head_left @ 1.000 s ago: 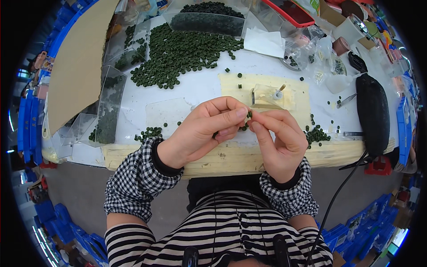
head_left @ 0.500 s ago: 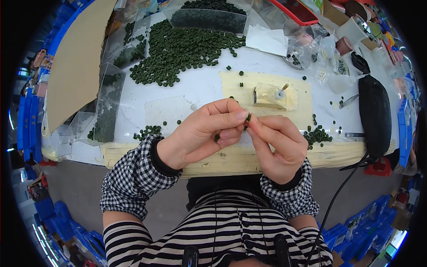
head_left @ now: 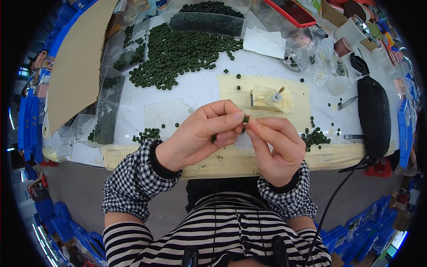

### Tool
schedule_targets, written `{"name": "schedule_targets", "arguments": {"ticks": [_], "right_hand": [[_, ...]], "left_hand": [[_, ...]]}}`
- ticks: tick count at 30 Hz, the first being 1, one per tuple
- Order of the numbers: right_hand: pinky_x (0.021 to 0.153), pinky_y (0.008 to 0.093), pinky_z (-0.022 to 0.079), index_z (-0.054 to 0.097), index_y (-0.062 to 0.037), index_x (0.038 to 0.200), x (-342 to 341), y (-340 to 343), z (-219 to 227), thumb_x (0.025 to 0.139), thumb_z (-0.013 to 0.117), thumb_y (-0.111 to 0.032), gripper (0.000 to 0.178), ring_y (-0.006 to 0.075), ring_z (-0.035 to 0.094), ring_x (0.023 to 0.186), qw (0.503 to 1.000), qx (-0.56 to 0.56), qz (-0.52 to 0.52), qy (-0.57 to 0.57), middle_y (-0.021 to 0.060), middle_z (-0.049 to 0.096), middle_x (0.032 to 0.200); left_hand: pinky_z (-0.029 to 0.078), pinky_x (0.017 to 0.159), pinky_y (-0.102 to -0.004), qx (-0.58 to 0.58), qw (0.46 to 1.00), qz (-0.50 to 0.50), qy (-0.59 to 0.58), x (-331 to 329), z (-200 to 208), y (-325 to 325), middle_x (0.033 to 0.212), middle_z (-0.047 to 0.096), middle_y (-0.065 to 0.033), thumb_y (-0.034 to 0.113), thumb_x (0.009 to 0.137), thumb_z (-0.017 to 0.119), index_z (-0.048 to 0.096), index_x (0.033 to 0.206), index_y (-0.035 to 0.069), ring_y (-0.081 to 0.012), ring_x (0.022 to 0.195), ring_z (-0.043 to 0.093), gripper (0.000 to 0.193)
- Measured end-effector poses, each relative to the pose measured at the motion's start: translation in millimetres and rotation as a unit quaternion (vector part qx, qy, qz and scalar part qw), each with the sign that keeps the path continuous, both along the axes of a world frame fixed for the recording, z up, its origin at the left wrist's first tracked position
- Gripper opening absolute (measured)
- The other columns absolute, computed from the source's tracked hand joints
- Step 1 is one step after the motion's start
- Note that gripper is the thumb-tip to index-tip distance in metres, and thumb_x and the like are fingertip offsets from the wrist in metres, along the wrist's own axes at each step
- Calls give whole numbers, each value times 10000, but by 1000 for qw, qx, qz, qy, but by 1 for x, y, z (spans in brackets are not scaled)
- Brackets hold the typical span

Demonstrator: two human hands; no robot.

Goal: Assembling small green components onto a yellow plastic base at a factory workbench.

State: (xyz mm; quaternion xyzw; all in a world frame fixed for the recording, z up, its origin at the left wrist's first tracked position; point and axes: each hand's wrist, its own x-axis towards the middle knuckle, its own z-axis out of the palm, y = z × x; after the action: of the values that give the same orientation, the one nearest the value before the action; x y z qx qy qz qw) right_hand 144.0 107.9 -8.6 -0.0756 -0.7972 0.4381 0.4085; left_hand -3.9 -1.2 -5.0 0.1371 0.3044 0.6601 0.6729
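My left hand (head_left: pixel 212 127) and my right hand (head_left: pixel 278 144) meet fingertip to fingertip above the table's taped front edge. Between them they pinch a small dark green round piece (head_left: pixel 245 119), partly covered by the fingers. Against the curled lower fingers of the left hand sits another green piece (head_left: pixel 214 138). Just beyond the hands stands a tape-wrapped block (head_left: pixel 267 99) with a short upright pin, on a sheet of cream tape (head_left: pixel 231 84). Small heaps of the same green pieces lie beside the left wrist (head_left: pixel 149 133) and right of the right hand (head_left: pixel 316 137).
A wide pile of green pieces (head_left: pixel 178 55) spreads at the back, before a clear bin (head_left: pixel 207 22). Cardboard (head_left: pixel 78 62) leans at the left over clear trays (head_left: pixel 109 104). Tweezers (head_left: pixel 348 103), a black pouch (head_left: pixel 374 118), white paper (head_left: pixel 264 42) and a red-edged phone (head_left: pixel 291 11) are on the right.
Both hands still pinch the small green piece at nearly the same spot. The piece shows a little more between the fingertips, and the whole view has shifted slightly.
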Motion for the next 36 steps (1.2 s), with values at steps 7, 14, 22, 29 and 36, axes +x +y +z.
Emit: {"name": "schedule_targets", "arguments": {"ticks": [7, 14, 22, 29, 36], "right_hand": [[646, 226, 514, 695, 10, 1035, 1, 0, -1, 758, 673, 124, 300, 158, 639, 762, 1000, -7, 0, -2, 109, 649, 921], [657, 236, 512, 696, 2, 1038, 1, 1, -2, 755, 684, 113, 305, 161, 637, 761, 1000, -2, -4, -11, 107, 649, 904], [648, 241, 503, 697, 3, 1006, 0, 0, -2, 743, 709, 94, 278, 168, 633, 743, 999, -37, -25, 0, 95, 643, 869], [637, 247, 491, 700, -12, 997, -1, 2, -3, 747, 714, 76, 265, 159, 600, 723, 999, -23, -41, 1, 77, 607, 836], [644, 253, 494, 691, 4, 947, -2, 1, -4, 754, 710, 74, 206, 167, 615, 721, 996, -68, -63, 10, 90, 625, 830]], "left_hand": [[331, 588, -174, 0, 1000, 6, 14, 1, 2, -1, 839, 561, -3, 178, 971, 536, 578, 962, 46, -30, 613, 364, 139], [323, 554, -185, -22, 999, 24, 22, 3, 4, 1, 780, 545, 24, 161, 951, 582, 590, 909, 54, -37, 593, 372, 115], [295, 530, -174, -31, 994, 31, 100, 6, 2, 0, 754, 541, 50, 135, 936, 600, 631, 1044, 20, -19, 593, 368, 161], [286, 518, -177, -22, 993, 23, 117, 5, 5, 0, 753, 559, 47, 127, 914, 632, 639, 1048, 16, -11, 589, 372, 174], [399, 646, -184, -43, 974, 54, 217, 8, 15, 0, 868, 605, 9, 68, 883, 654, 632, 995, 19, -38, 719, 491, 124]]}}
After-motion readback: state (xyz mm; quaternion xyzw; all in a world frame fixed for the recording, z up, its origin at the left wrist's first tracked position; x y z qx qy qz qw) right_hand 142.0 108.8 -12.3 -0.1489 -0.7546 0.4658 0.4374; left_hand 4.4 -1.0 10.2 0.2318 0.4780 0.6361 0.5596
